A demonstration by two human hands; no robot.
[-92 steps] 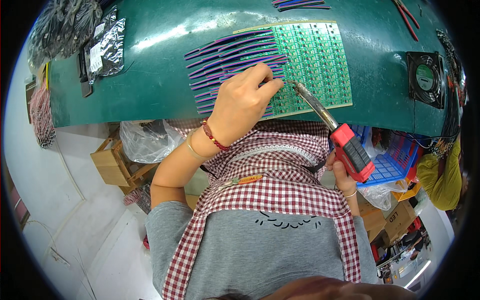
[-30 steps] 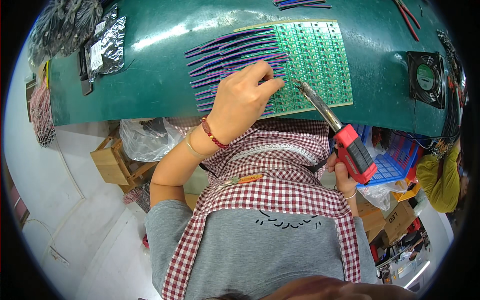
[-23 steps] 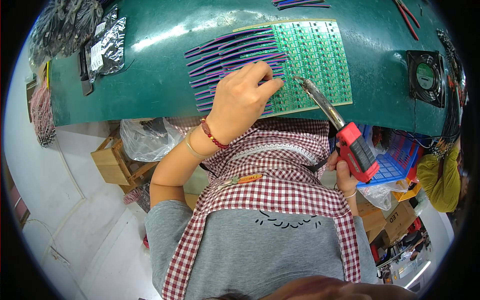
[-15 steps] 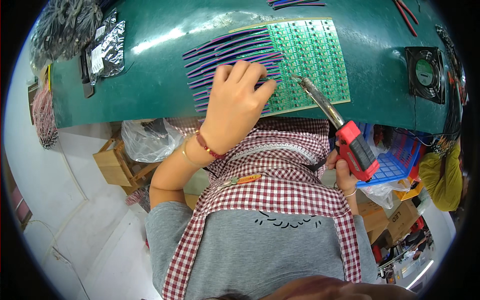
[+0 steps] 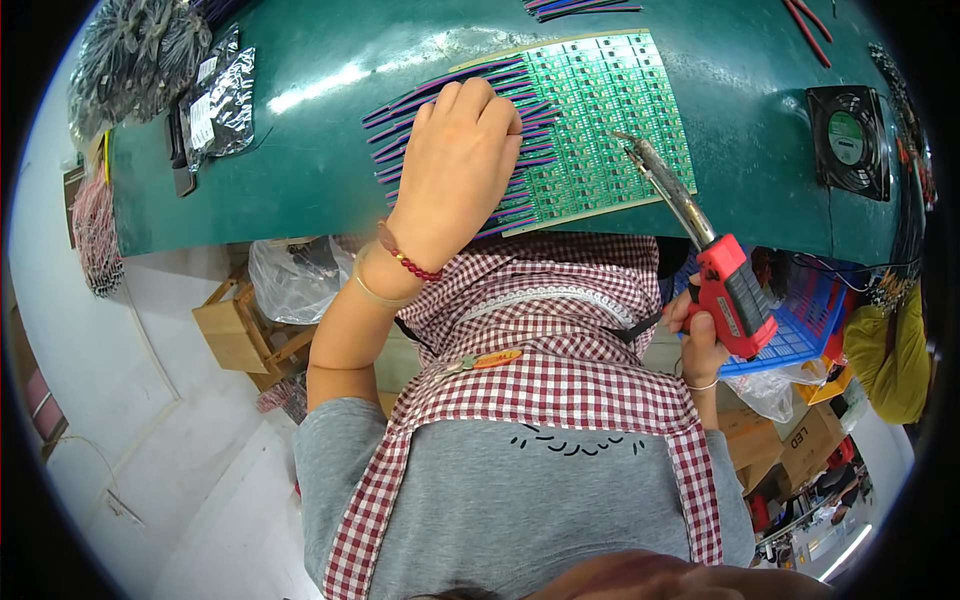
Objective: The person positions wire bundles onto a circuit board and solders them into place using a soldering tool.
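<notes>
A panel of small green circuit boards [image 5: 610,120] lies on the green bench. Blue, pink and black wires [image 5: 395,125] run in rows leftward from its left part. Over these wires is my left hand [image 5: 455,160], its fingers curled together among them. What the fingertips pinch is hidden. My right hand [image 5: 704,345] is closed round the grip of a red and black soldering gun [image 5: 735,295]. The gun's long metal barrel slants up and left, and its tip is above the right half of the panel, to the right of the wired rows.
More wires [image 5: 580,8] lie at the far edge. A black fan [image 5: 848,143] stands at the right, with red-handled pliers or tweezers [image 5: 808,30] beyond it. Bagged cables [image 5: 135,60] and a black plastic packet [image 5: 222,110] are at the left. Below the bench is a blue basket [image 5: 800,330].
My left hand has moved up and slightly left over the wires, its thumb drawn in. The soldering gun has shifted right, away from the wire ends.
</notes>
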